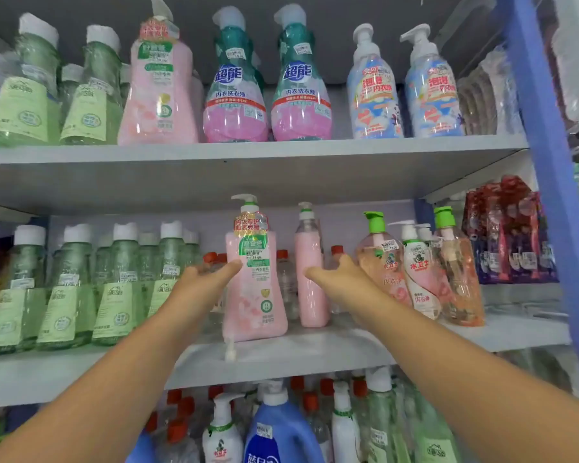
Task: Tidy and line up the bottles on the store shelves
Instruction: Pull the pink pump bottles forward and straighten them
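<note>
Seven bottles are standing along the front of the top shelf (248, 152): two green bottles (91, 91), one pink pump bottle (157, 88), two teal-and-pink detergent bottles (234, 91) and two blue foam-pump bottles (373, 91). On the middle shelf (281, 355), four green-labelled bottles (64, 295) are showing in front, two pink pump bottles (253, 289) are standing mid-shelf, and three peach pump bottles (422, 275) are crowding right. Two hands (208, 279) are reaching in.

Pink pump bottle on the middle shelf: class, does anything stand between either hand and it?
Nothing visible does. The left hand reaches its left side, thumb touching the pink pump bottle; the right hand reaches in beside the narrower pink bottle.
</note>
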Action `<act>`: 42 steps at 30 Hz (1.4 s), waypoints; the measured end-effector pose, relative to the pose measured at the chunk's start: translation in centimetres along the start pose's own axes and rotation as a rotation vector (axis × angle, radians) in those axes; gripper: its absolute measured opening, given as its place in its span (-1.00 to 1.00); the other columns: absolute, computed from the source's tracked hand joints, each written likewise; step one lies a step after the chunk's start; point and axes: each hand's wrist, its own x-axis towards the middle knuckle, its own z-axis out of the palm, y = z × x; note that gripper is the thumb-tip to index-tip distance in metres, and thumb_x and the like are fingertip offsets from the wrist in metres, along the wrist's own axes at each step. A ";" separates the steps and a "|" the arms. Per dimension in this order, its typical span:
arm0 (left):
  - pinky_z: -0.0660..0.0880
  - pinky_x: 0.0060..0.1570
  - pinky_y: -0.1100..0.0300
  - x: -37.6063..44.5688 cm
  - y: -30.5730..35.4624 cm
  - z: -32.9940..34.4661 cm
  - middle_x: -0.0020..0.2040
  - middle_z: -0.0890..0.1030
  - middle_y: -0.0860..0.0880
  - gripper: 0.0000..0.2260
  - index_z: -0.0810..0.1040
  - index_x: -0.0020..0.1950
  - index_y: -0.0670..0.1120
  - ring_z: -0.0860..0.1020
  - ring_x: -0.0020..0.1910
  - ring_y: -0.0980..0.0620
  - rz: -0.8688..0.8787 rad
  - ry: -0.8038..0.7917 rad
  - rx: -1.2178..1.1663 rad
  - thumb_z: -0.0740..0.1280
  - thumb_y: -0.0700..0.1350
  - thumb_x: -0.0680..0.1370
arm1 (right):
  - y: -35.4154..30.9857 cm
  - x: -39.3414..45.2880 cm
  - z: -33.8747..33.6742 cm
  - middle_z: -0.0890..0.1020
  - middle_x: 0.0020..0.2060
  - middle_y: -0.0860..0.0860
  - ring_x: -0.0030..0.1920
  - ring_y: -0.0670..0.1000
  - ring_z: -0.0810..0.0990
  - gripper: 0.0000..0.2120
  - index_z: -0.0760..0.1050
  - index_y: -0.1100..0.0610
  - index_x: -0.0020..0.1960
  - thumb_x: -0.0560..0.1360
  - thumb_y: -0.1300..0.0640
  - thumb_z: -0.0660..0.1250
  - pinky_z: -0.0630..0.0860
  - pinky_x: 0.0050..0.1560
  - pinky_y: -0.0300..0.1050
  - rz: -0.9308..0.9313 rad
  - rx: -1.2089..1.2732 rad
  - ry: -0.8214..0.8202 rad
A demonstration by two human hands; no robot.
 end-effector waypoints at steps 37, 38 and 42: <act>0.65 -0.17 0.06 2.4 -2.8 -4.9 0.05 0.75 0.01 -0.43 0.43 0.36 0.04 0.75 -0.09 0.00 0.033 -0.361 -0.105 0.58 -0.07 0.43 | -0.3 0.0 5.3 0.62 0.05 -0.05 -0.01 0.03 0.64 -0.29 0.32 0.02 0.22 0.26 -0.11 0.65 0.55 -0.20 -0.06 0.020 0.113 0.128; 0.65 -0.14 0.05 1.9 -2.8 -5.3 0.04 0.75 0.02 -0.44 0.44 0.36 0.05 0.75 -0.09 -0.01 0.040 -0.347 -0.117 0.59 -0.06 0.43 | -0.4 -0.5 5.6 0.62 0.05 -0.05 0.00 0.03 0.63 -0.28 0.32 0.01 0.22 0.24 -0.11 0.66 0.57 -0.17 -0.03 0.015 0.141 0.140; 0.66 -0.11 0.01 -0.5 -2.1 -7.4 0.02 0.76 0.01 -0.44 0.47 0.35 0.04 0.75 -0.10 -0.03 0.075 -0.284 -0.152 0.59 -0.08 0.41 | -2.1 -4.0 5.7 0.61 0.00 -0.11 -0.06 -0.05 0.61 -0.35 0.34 0.02 0.19 0.28 -0.04 0.65 0.49 -0.27 -0.13 -0.073 0.219 0.167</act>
